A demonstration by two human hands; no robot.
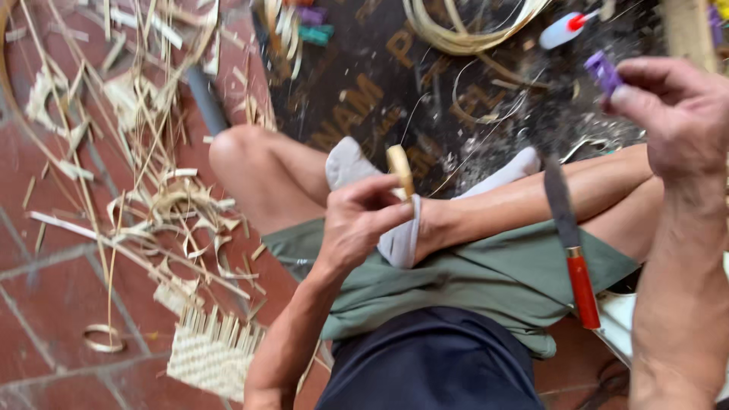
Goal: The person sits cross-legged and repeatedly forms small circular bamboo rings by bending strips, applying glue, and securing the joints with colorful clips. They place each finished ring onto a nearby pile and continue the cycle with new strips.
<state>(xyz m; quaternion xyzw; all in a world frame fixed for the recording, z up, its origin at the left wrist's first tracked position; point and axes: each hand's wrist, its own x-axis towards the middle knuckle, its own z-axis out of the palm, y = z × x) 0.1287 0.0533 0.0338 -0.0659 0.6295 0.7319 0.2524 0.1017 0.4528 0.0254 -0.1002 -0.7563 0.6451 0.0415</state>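
Right forearm: nearest the camera, rising along the right edge and cut off at the bottom.
Right hand (680,114): raised at upper right, thumb and fingertips pressed on a small purple plastic piece (604,72), blurred, its kind hard to make out.
Left hand (361,220): centre of the head view, above the crossed legs, fingers curled and pinching a short pale bamboo piece (400,171) held upright.
Knife (569,243): dark flat blade, glossy red handle, lying point-up across the green shorts (486,277), held by neither hand.
Lap: bare knees, white socks (349,163); open room between the two hands above the shins.
Dark mat (425,83): beneath the legs, dusty, strewn with fine shavings; a coil of pale strips (463,30) cut off by the top edge.
White bottle (566,29): red cap, lying on the mat at upper right.
Tiled floor (45,304): red-brown tiles at left, littered with curled bamboo strips (167,205) and splinters.
Woven panel (213,353): pale, unfinished, loose ends upward, beside the left elbow.
Small ring (102,338): thin bamboo loop lying alone on the tiles.
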